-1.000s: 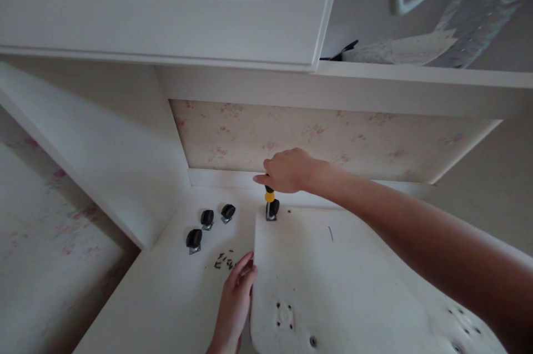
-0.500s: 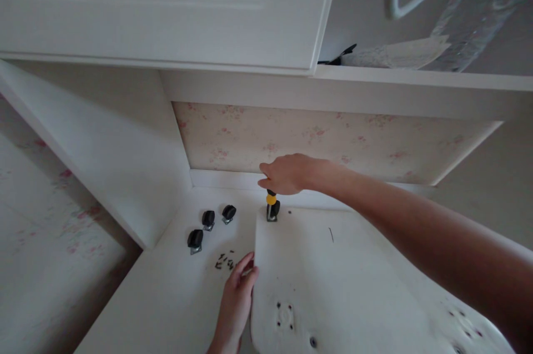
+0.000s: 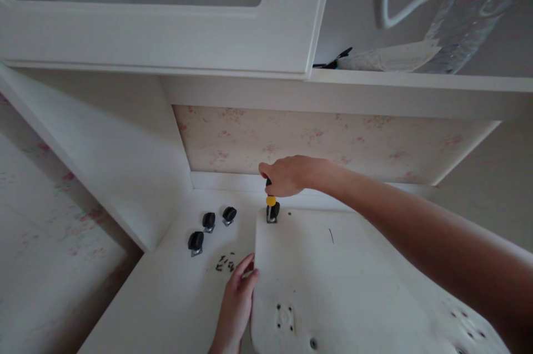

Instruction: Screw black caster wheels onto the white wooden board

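My right hand [image 3: 289, 176] is closed around the black end of a screwdriver [image 3: 271, 201] with a yellow collar. The screwdriver points down at the metal plate of a black caster wheel [image 3: 275, 211], which sits on the far left corner of a white board [image 3: 353, 276]. Its tip is too small to make out. My left hand [image 3: 235, 304] grips the board's left edge, with some fingers hidden. Beside that hand lies a scatter of small dark screws [image 3: 225, 262]. Groups of screw holes [image 3: 285, 318] show in the board nearer to me.
Three loose caster wheels [image 3: 195, 242] lie on the white surface left of the board. A white cabinet door [image 3: 166, 38] and an open shelf [image 3: 416, 81] hang low overhead, with a clear plastic package [image 3: 462, 26] on the shelf. A white side panel [image 3: 104, 143] stands at left.
My right hand's fingers have shifted on the screwdriver handle, and more of its black part shows. My left hand stays at the board's edge. The view has tilted slightly.
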A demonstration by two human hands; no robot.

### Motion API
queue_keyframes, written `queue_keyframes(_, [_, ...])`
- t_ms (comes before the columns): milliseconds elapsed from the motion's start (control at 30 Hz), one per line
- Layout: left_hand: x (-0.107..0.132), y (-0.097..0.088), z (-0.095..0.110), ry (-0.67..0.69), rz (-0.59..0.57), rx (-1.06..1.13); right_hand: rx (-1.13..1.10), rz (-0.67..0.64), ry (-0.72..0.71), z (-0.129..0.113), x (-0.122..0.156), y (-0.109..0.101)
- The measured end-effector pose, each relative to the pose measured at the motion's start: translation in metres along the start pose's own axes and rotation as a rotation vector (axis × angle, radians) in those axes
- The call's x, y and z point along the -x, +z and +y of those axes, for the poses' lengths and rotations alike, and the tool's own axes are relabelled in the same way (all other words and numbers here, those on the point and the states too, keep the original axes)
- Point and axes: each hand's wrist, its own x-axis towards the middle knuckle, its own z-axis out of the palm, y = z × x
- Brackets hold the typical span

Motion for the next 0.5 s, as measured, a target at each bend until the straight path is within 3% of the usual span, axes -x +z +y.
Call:
queue_keyframes(267, [0.0, 0.001, 0.002, -0.001, 0.007, -0.009, -0.013, 0.017, -0.011, -0.001, 0.005, -0.004])
queue_keyframes(400, [0.001, 0.001, 0.003, 0.002, 0.018, -0.008, 0.031, 0.113, 0.034, 0.001, 0.003, 0.002])
queue_keyframes(500, [0.003, 0.001, 0.002, 0.004, 0.024, 0.003, 0.022, 0.113, 0.0, 0.003, 0.002, 0.008])
